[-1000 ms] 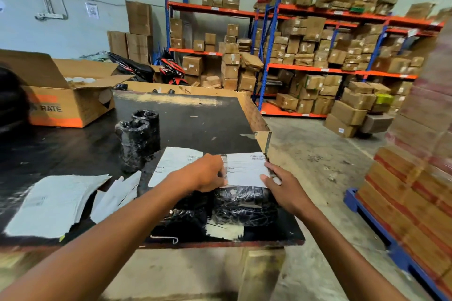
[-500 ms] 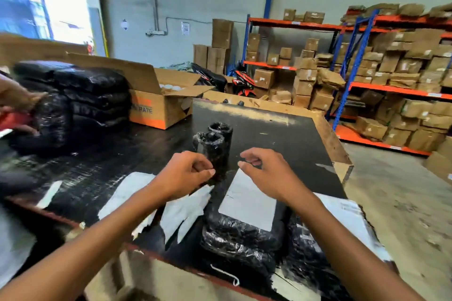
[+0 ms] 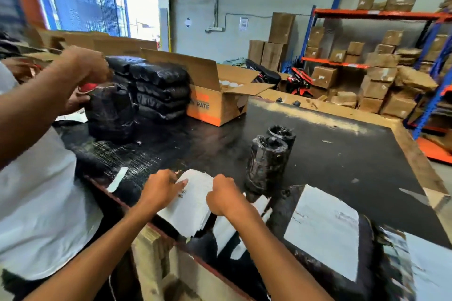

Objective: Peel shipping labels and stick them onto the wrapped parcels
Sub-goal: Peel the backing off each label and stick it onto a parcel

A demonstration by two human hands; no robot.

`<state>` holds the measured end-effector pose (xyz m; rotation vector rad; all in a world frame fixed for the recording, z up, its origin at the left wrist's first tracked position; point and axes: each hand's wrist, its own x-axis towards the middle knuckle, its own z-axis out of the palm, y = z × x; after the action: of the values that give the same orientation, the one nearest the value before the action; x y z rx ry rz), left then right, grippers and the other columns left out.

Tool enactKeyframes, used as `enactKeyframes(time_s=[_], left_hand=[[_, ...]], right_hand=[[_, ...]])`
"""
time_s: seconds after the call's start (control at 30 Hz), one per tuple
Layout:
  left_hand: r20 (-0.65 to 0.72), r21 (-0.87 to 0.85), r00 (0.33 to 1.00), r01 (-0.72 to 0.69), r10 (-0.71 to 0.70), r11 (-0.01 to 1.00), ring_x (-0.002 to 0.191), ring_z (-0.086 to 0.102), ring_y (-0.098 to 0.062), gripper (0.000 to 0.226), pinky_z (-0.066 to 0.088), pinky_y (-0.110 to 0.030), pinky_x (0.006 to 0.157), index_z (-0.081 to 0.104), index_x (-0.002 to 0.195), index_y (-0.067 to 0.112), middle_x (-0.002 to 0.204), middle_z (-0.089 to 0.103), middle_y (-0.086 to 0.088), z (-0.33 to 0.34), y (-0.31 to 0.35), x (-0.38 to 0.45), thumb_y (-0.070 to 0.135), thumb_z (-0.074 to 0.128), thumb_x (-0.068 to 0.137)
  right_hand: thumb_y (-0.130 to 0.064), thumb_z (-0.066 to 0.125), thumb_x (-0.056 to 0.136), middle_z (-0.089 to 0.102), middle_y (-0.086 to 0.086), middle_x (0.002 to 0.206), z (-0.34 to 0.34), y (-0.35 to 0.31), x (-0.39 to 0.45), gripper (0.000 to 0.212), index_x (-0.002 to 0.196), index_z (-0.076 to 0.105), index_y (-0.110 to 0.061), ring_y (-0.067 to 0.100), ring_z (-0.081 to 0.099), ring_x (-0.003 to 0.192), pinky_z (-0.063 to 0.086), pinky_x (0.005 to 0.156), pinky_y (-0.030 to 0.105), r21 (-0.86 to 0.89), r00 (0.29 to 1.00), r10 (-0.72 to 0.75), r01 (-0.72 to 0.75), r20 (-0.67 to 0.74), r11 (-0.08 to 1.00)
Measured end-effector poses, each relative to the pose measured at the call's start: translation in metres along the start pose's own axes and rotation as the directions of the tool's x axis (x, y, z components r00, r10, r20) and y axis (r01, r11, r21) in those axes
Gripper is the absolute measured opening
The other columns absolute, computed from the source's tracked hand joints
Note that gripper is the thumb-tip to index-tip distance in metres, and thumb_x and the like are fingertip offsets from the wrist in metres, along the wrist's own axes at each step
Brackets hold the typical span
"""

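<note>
I am looking across a black worktable in a warehouse, with racks of cartons at two o'clock and a bright window at eleven. At the near edge, about six o'clock, lies the stack of label sheets; my left hand pinches its far corner between fingers and thumb, and my right hand is curled shut over the sheet's right edge, lifting it. Half a second ago both hands were pressing a label down on the wrapped parcel, which now sits at four o'clock with its white label flat on top, so I judge that parcel done and a fresh label being peeled. Just beyond the stack, at one o'clock, stand two upright wrapped rolls, unlabelled. At ten o'clock another person's hands work a black bundle beside a pile of wrapped parcels and an open carton.
</note>
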<state>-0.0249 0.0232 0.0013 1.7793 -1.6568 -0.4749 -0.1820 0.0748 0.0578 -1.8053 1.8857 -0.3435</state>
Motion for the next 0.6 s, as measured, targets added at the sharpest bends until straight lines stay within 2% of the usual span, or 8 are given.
enactKeyframes(time_s=[0.1,0.23,0.3,0.37,0.43,0.5,0.53,0.6], left_hand=[[0.025,-0.198,1.0,0.02,-0.015,0.98,0.066,0.062,-0.023,0.026,0.049,-0.034,0.063,0.063,0.067,0.01,0.07,0.068,-0.008,0.003,-0.013,0.011,0.029,0.079,0.076],[0.106,-0.357,0.992,0.105,-0.071,0.928,0.053,0.049,-0.016,0.029,0.038,-0.026,0.051,0.059,0.071,0.008,0.061,0.056,-0.002,0.012,-0.023,0.021,0.027,0.08,0.075],[0.152,-0.387,0.987,0.111,-0.056,0.915,0.048,0.04,-0.015,0.031,0.031,-0.026,0.048,0.055,0.064,0.009,0.054,0.048,0.0,0.014,-0.027,0.028,0.025,0.076,0.079],[0.166,-0.385,0.986,0.06,0.006,0.921,0.048,0.035,-0.018,0.036,0.028,-0.029,0.05,0.053,0.059,0.007,0.051,0.042,-0.001,0.011,-0.031,0.034,0.025,0.072,0.083],[0.113,-0.339,0.991,-0.026,0.068,0.94,0.051,0.037,-0.017,0.036,0.03,-0.029,0.053,0.058,0.056,0.005,0.051,0.044,-0.001,0.008,-0.035,0.039,0.024,0.072,0.084],[0.039,-0.32,0.994,-0.081,0.098,0.944,0.046,0.038,-0.009,0.034,0.032,-0.024,0.051,0.061,0.053,0.013,0.046,0.046,0.005,0.002,-0.034,0.039,0.024,0.073,0.082],[0.022,-0.353,0.994,-0.091,0.105,0.931,0.044,0.04,-0.004,0.033,0.033,-0.021,0.05,0.062,0.052,0.016,0.044,0.048,0.008,-0.002,-0.031,0.039,0.024,0.074,0.081],[0.056,-0.499,0.995,-0.047,0.087,0.865,0.054,0.05,-0.008,0.024,0.041,-0.025,0.059,0.069,0.06,0.01,0.055,0.06,0.001,-0.013,-0.02,0.036,0.022,0.075,0.08]], right_hand=[[-0.008,0.044,0.095,0.052,0.021,0.132,0.014,0.0,0.007,0.03,0.122,0.051,0.004,0.037,0.053,0.118,0.041,0.081,0.029,0.055,0.998,0.06,-0.059,-0.01,0.997],[-0.009,0.044,0.093,0.057,0.021,0.125,0.025,-0.004,0.012,0.025,0.111,0.057,0.002,0.037,0.057,0.113,0.042,0.077,0.029,0.083,0.995,0.082,-0.077,-0.054,0.994],[-0.007,0.042,0.089,0.059,0.02,0.116,0.034,-0.003,0.014,0.016,0.096,0.056,-0.004,0.036,0.058,0.106,0.038,0.07,0.026,0.122,0.993,0.091,-0.081,-0.075,0.989],[-0.004,0.039,0.084,0.056,0.017,0.094,0.039,0.0,0.014,0.012,0.076,0.047,-0.007,0.036,0.054,0.088,0.035,0.063,0.024,0.15,0.989,0.103,-0.087,-0.103,0.985],[-0.003,0.038,0.082,0.049,0.011,0.085,0.042,0.004,0.014,0.018,0.068,0.045,-0.011,0.032,0.046,0.08,0.035,0.062,0.024,0.19,0.985,0.098,-0.071,-0.139,0.979],[-0.004,0.041,0.083,0.051,0.009,0.085,0.043,0.007,0.014,0.021,0.07,0.055,-0.013,0.032,0.047,0.079,0.039,0.067,0.027,0.246,0.978,0.086,-0.037,-0.19,0.969],[-0.005,0.042,0.082,0.051,0.008,0.078,0.044,0.008,0.014,0.02,0.07,0.059,-0.007,0.031,0.048,0.075,0.041,0.066,0.03,0.267,0.971,0.067,-0.004,-0.228,0.964],[-0.011,0.047,0.084,0.051,0.01,0.063,0.043,0.01,0.009,0.024,0.061,0.048,-0.004,0.032,0.046,0.065,0.045,0.063,0.038,0.282,0.948,0.017,0.077,-0.317,0.956]])
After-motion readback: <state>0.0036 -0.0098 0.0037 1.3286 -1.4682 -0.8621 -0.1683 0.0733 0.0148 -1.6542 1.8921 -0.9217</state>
